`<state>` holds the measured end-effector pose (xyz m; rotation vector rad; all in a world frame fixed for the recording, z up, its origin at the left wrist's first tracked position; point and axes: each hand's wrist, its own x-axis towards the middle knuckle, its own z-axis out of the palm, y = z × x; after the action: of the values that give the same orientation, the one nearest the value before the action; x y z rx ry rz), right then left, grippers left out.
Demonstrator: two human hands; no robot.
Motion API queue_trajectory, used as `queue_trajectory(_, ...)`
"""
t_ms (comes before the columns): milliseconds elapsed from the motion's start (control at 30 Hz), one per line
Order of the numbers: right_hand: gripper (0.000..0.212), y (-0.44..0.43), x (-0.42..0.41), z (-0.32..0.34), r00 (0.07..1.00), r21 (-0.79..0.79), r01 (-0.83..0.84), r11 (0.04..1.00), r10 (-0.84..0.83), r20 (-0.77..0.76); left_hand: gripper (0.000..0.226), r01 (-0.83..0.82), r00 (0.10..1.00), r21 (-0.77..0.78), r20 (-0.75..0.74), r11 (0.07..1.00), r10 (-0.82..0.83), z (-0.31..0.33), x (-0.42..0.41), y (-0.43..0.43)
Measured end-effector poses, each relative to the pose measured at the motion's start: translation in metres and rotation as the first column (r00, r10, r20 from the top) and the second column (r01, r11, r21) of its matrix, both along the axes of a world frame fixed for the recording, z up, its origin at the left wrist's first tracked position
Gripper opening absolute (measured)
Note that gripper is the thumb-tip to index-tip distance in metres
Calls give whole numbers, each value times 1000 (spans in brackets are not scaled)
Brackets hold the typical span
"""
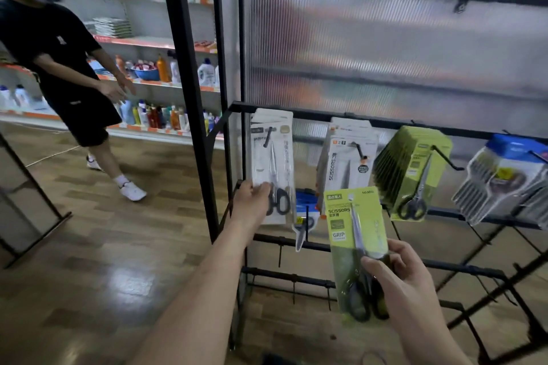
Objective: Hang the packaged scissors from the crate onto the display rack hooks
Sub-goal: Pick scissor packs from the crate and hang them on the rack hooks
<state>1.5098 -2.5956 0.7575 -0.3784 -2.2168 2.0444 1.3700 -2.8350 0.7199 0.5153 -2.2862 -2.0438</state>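
Toward the left end of the display rack (323, 114), the head view shows the left hand (252, 197) holding the lower left edge of a white scissors pack (271, 157) that already hangs on the first hook. The thumb lies across the pack's front and the fingers are tucked behind it, as if steadying it. Lower and nearer the camera, the right hand (406, 281) grips a green scissors pack (354, 234) by its handle end, thumb pressed on the front and fingers curled round the right edge. This pack is upright and free of the rack, with its hang hole at the top. Along the same rail, moving toward the right end, hang a white-and-orange stack (345, 163), a matching green stack (412, 169) on its own hook (447, 158), and a blue-topped stack (504, 172). The crate is out of view. The step in hand looks like the hanging of the green pack. The next move probably calls for carrying it right to the green stack, lining its hole up with the hook tip and sliding it on.
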Motion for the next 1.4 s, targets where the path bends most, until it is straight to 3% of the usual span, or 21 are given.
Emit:
queue_trajectory(67, 21, 4, -1, -2, 1000, -5, 4, 1000, -4, -3, 65, -25, 999, 30, 31, 999, 24, 1, -17, 1)
queue_trajectory(167, 22, 13, -1, -4, 1000, -14, 24, 1000, -24, -4, 52, -114, 992, 110, 69, 987, 106, 0, -26, 0)
queue_trajectory(300, 22, 31, -4, -1, 995, -32, 91, 995, -93, -46, 77, -194, 967, 42, 176, 980, 184, -13, -12, 10)
queue_trajectory(400, 18, 49, -8, 4, 984, -58, 151, 987, -156, -87, 62, -9, 960, -100, 276, 995, 37, -25, 4, 35)
queue_trajectory(567, 18, 82, -17, 11, 954, -87, 254, 963, -264, -143, 70, 176, 973, -216, 186, 961, -136, -41, 4, 78)
queue_trajectory(700, 18, 104, -23, 17, 940, -81, 293, 953, -302, -156, 35, 231, 973, -350, 107, 908, -206, -6, 17, 114)
queue_trajectory(800, 18, 116, -29, 18, 930, -73, 317, 946, -325, -174, 29, 366, 925, -418, 66, 832, -374, 19, 28, 138)
queue_trajectory(1133, 31, 132, -71, -2, 961, -45, 225, 973, -230, -156, 48, 467, 804, -665, 45, 582, -593, 63, 40, 166)
queue_trajectory(1333, 44, 134, -108, -2, 975, 37, 195, 980, -190, -115, 52, 488, 794, -671, 77, 558, -603, 58, 41, 171)
queue_trajectory(1400, 39, 135, -122, -1, 979, 73, 189, 979, -181, -96, 51, 494, 796, -664, 86, 562, -599, 55, 42, 170)
